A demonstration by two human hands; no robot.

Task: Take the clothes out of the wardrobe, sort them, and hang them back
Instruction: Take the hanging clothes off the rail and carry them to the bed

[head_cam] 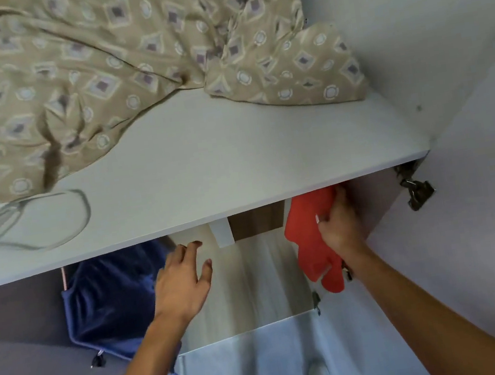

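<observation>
A: In the head view, what are the two hands doing?

B: The right hand (pixel 339 225) is curled around a red garment (pixel 311 242) and grips it just under the white shelf (pixel 206 174), at the right side of the wardrobe opening. The left hand (pixel 182 279) holds nothing; its fingers are spread and relaxed, reaching into the middle of the opening.

A: Are there other clothes inside?

B: Yes, a dark blue garment (pixel 106 299) hangs at the left, just beside the left hand. I cannot tell if they touch.

A: And on top of the shelf?

B: A beige patterned cloth (pixel 115 69) lies crumpled there, and a white cord (pixel 38 223) lies coiled near the left edge. At the right a metal door hinge (pixel 416 190) is visible. Below, two white shoes (pixel 318 374) stand on the floor.
</observation>
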